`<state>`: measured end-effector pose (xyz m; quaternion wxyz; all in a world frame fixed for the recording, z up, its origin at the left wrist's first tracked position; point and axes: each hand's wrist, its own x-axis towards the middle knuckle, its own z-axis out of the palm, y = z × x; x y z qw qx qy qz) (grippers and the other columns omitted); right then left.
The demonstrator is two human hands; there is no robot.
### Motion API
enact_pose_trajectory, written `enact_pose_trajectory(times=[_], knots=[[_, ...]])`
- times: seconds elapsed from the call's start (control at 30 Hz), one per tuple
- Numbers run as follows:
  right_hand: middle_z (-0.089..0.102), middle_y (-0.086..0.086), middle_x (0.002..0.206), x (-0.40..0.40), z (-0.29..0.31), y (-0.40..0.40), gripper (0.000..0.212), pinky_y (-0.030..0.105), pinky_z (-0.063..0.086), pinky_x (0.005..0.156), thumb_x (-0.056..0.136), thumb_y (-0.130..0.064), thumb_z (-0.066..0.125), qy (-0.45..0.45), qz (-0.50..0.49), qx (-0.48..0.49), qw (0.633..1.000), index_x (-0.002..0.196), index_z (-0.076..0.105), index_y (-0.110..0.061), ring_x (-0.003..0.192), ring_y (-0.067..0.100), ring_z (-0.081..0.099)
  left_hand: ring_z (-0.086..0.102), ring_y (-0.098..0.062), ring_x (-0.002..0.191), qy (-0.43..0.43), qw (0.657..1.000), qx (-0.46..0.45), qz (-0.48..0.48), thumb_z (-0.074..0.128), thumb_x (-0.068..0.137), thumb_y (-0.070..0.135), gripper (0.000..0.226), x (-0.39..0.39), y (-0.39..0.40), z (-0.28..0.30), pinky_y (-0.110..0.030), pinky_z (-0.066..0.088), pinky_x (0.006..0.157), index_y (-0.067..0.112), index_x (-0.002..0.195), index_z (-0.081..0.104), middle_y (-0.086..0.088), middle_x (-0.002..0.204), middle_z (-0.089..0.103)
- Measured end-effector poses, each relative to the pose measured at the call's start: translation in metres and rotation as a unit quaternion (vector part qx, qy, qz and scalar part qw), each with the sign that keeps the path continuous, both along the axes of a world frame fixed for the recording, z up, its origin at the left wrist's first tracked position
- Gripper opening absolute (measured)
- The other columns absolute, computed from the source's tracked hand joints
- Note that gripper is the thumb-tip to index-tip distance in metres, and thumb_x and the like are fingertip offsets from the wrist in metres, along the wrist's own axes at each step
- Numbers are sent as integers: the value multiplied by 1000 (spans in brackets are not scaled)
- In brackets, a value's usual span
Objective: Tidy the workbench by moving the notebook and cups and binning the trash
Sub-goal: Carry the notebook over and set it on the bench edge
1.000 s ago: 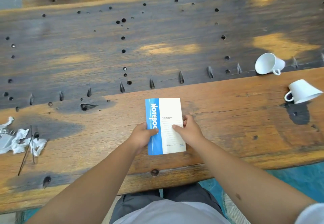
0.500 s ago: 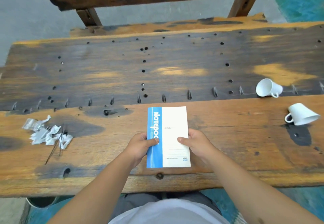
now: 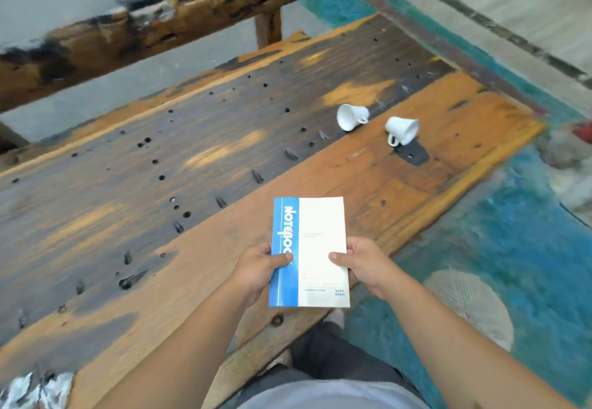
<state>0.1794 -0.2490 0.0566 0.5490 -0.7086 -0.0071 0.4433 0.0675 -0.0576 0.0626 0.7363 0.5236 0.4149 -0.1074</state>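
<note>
I hold a blue and white notebook (image 3: 315, 242) above the front edge of the wooden workbench (image 3: 198, 165). My left hand (image 3: 259, 267) grips its blue spine side and my right hand (image 3: 365, 264) grips its white right edge, thumbs on the cover. Two white cups lie tipped on their sides at the bench's far right: one (image 3: 349, 116) with its mouth facing left, the other (image 3: 403, 130) with its handle toward me. Crumpled white trash (image 3: 35, 389) shows at the bottom left corner, partly cut off.
The bench top is dark, worn and full of drilled holes. A rough wooden beam (image 3: 134, 30) stands beyond it. A teal patterned floor (image 3: 499, 248) lies to the right, past the bench's end. My dark trousers (image 3: 336, 363) show below.
The notebook has come up off the bench in both hands. The view has swung right, so the cups now sit nearer the middle and the trash has slid to the bottom left corner.
</note>
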Motion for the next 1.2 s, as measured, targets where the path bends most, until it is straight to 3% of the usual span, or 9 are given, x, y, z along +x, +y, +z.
enact_pose_trajectory(times=[0.2,0.33,0.47,0.67,0.77,1.03,1.2], knots=[[75,12,101,-8,3,-112,17,42,58,80,87,-1,65,9,-156,-4,988,104,68,-2,90,25,71,73,-25,83,-16,987,2,-158,66,86,1,16,51,-87,7,-30,56,64,1,102,68,-13,102,75],[76,5,95,5,3,-189,10,35,58,69,87,-3,66,0,-227,-13,974,95,70,-9,85,20,73,73,-25,89,-17,969,-6,-247,66,87,4,18,97,-155,9,-33,57,69,3,104,68,-9,104,75],[76,9,98,33,4,-260,13,40,59,75,88,-1,64,-7,-272,-10,962,99,69,-6,89,24,72,73,-23,92,-13,952,-2,-306,66,88,8,20,149,-225,10,-35,57,74,7,108,66,-5,106,75],[72,18,108,82,6,-362,19,57,53,89,91,1,58,-5,-308,-13,951,108,66,-1,100,36,68,72,-27,92,-33,934,22,-354,67,87,7,19,220,-329,16,-37,58,76,2,105,65,-11,105,74],[73,15,108,103,9,-401,21,53,54,88,91,1,58,2,-322,-6,947,110,66,-1,98,32,69,73,-24,87,-36,929,23,-368,69,86,8,14,246,-368,21,-31,58,64,3,100,67,-8,99,76],[77,4,99,174,3,-456,14,43,58,81,90,-3,61,24,-348,-10,937,103,68,-6,92,23,72,74,-20,82,-38,919,46,-389,72,85,13,14,329,-421,21,-31,58,63,7,96,68,-2,94,77],[75,9,103,245,-5,-466,16,38,58,76,90,-3,62,22,-347,-31,937,105,68,-4,93,23,72,74,-18,85,-33,915,39,-401,74,83,17,16,402,-429,0,-32,58,67,11,97,68,1,97,77]])
